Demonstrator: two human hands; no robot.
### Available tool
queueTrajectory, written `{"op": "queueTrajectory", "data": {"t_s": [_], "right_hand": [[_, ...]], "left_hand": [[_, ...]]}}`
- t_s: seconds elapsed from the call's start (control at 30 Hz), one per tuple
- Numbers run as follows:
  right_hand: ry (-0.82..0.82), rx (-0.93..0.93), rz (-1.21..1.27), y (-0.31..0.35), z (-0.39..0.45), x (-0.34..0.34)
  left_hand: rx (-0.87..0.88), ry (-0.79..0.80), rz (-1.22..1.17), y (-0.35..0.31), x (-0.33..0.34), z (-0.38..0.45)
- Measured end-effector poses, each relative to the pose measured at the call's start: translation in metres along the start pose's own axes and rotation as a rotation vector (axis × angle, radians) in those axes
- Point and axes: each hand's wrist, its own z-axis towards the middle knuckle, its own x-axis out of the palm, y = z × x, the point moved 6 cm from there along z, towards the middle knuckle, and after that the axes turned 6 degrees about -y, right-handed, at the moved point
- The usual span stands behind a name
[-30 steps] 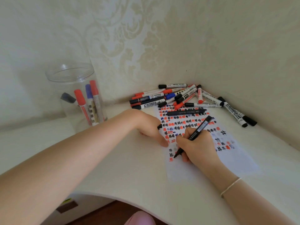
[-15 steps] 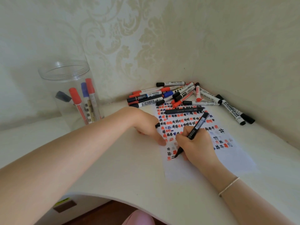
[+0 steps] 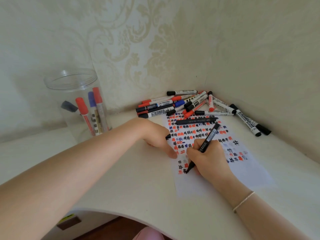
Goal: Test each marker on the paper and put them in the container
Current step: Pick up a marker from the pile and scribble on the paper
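My right hand point(image 3: 208, 157) grips a black marker point(image 3: 207, 139) with its tip down on the white paper point(image 3: 242, 172), at a black hash mark near the paper's left edge. The sheet is covered with rows of red, black and blue hash marks. My left hand point(image 3: 158, 135) presses a finger on the paper's left edge and holds a black cap point(image 3: 168, 136) in its curled fingers. A clear plastic container point(image 3: 76, 104) stands at the left with several markers inside. A pile of markers point(image 3: 183, 104) lies in the corner beyond the paper.
A capped black marker point(image 3: 195, 121) lies across the top of the paper. Two more markers point(image 3: 249, 122) lie at the right along the wall. Walls close the table's back and right. The table's curved front edge point(image 3: 110, 212) runs below my arms.
My right hand has shifted the marker tip slightly lower on the paper while drawing. The left hand stays in place.
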Motion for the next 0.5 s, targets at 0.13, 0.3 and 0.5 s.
{"op": "queueTrajectory", "data": {"t_s": [0.13, 0.3, 0.5], "right_hand": [[-0.003, 0.085, 0.230, 0.004, 0.007, -0.008], [0.061, 0.179, 0.684, 0.026, 0.021, -0.017], [-0.012, 0.095, 0.623, 0.043, 0.026, -0.010]], "left_hand": [[0.079, -0.063, -0.118, 0.000, -0.003, -0.006], [0.284, -0.150, -0.641, -0.002, -0.006, -0.021], [0.365, -0.168, -0.752, -0.006, -0.009, -0.026]]}}
